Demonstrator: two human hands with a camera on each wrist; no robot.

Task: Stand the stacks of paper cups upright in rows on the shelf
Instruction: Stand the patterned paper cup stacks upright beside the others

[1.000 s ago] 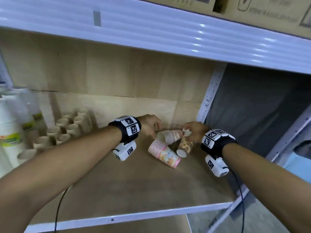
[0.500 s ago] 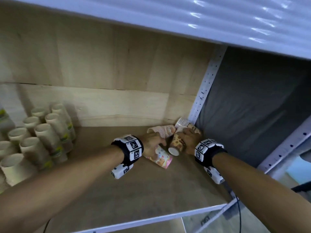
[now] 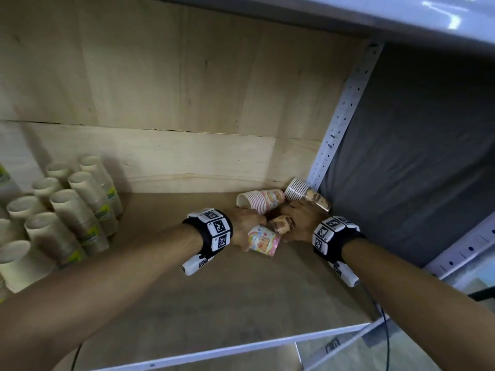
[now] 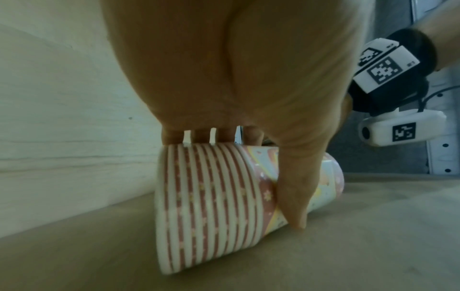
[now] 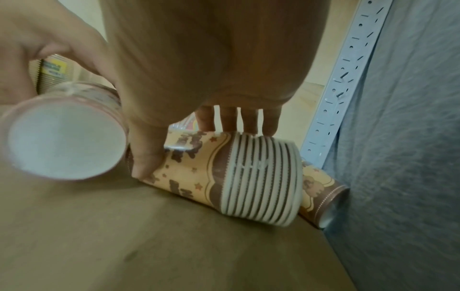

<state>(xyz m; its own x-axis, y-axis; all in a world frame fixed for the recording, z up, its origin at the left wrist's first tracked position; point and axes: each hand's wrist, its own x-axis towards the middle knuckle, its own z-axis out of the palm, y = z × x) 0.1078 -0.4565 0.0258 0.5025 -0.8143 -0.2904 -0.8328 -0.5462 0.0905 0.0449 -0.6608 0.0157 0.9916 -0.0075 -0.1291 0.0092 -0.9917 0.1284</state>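
Note:
Several stacks of printed paper cups lie on their sides in the back right corner of the wooden shelf (image 3: 227, 298). My left hand (image 3: 249, 231) grips the nearer pink stack (image 3: 263, 241); thumb and fingers curl round it (image 4: 211, 196). My right hand (image 3: 300, 223) grips a brown-and-orange stack (image 3: 282, 223), thumb on one side and fingers over the top (image 5: 236, 177). A second pink stack (image 3: 261, 200) and a second brown stack (image 3: 308, 195) lie behind, against the back wall and post.
Upright stacks of plain beige cups (image 3: 67, 210) stand in rows at the left. A perforated white post (image 3: 342, 116) and grey cloth (image 3: 415, 156) close the right side. The upper shelf (image 3: 401, 12) hangs overhead. Bare board lies between the hands and the white front edge (image 3: 241, 349).
The view has closed in on the corner. My left hand came off the rear pink stack and took hold of the nearer one. My right hand stays on the brown stack.

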